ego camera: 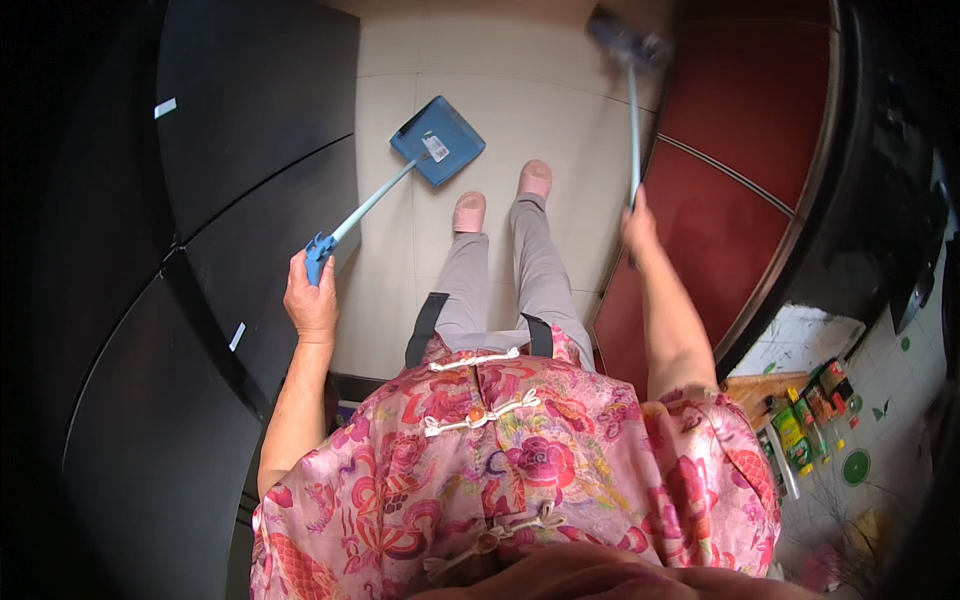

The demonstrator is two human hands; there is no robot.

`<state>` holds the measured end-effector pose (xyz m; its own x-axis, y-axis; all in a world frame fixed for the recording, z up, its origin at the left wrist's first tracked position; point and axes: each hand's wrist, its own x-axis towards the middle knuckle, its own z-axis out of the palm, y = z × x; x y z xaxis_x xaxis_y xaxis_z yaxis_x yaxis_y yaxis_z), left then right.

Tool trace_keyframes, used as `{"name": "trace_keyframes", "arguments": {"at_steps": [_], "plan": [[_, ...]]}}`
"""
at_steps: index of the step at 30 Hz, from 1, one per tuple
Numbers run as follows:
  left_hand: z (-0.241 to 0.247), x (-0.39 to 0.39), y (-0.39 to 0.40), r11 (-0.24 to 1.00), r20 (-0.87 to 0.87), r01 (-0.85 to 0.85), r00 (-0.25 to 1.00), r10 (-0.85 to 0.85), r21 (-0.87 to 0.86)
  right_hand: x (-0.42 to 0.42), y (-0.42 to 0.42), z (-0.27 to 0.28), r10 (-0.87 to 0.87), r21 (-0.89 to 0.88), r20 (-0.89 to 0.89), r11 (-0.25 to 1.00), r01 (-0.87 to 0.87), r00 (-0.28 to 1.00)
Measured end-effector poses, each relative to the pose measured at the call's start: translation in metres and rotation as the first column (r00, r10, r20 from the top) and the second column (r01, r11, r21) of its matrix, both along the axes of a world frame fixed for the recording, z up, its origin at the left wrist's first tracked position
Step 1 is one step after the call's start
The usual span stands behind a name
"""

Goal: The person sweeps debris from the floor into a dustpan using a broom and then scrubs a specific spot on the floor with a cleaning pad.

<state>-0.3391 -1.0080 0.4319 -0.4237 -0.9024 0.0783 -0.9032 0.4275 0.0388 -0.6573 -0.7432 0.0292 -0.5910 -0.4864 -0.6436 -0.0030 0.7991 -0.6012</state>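
My left hand (pixel 311 296) grips the blue handle end of a long-handled dustpan (pixel 448 142). Its blue pan, which bears a white label, rests on the tiled floor ahead of my feet. A pale stick (pixel 375 201) joins pan and grip. In my right hand (pixel 640 229) is the handle of a broom (pixel 634 124), held along the red cabinet front. The broom head (pixel 624 39) is blurred, at the far right of the floor beside the cabinet base. Pan and broom head are well apart.
Red cabinet doors (pixel 720 112) line the right under a dark counter. Black panels, probably a refrigerator (pixel 255 97), stand close on the left. Several bottles (pixel 795 435) stand on the counter at right. My feet in pink slippers (pixel 470 212) are on beige floor tiles (pixel 517 105).
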Motion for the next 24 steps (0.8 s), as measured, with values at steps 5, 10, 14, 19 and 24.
{"name": "trace_keyframes", "arguments": {"at_steps": [5,10,14,19,24], "plan": [[0.012,0.020,-0.019,1.000,0.055,-0.022,0.998,0.021,0.021,0.154,0.080,0.083,0.085,0.124,0.213,0.986,-0.113,0.973],[0.017,0.010,-0.031,0.999,0.036,-0.037,0.999,0.036,0.010,0.091,-0.022,0.036,0.049,-0.018,0.046,0.999,-0.048,0.998],[0.031,0.003,-0.040,1.000,0.008,-0.021,1.000,0.020,0.012,-0.063,-0.154,0.020,-0.143,0.006,-0.001,0.990,0.143,0.990],[0.038,0.000,-0.038,0.999,-0.012,-0.025,1.000,0.025,0.026,-0.164,-0.182,0.048,-0.349,-0.083,0.297,0.918,0.388,0.889],[0.042,0.009,-0.041,0.996,-0.012,-0.071,0.997,0.072,0.055,-0.026,-0.089,0.020,-0.270,-0.045,0.121,0.960,0.277,0.955]]}}
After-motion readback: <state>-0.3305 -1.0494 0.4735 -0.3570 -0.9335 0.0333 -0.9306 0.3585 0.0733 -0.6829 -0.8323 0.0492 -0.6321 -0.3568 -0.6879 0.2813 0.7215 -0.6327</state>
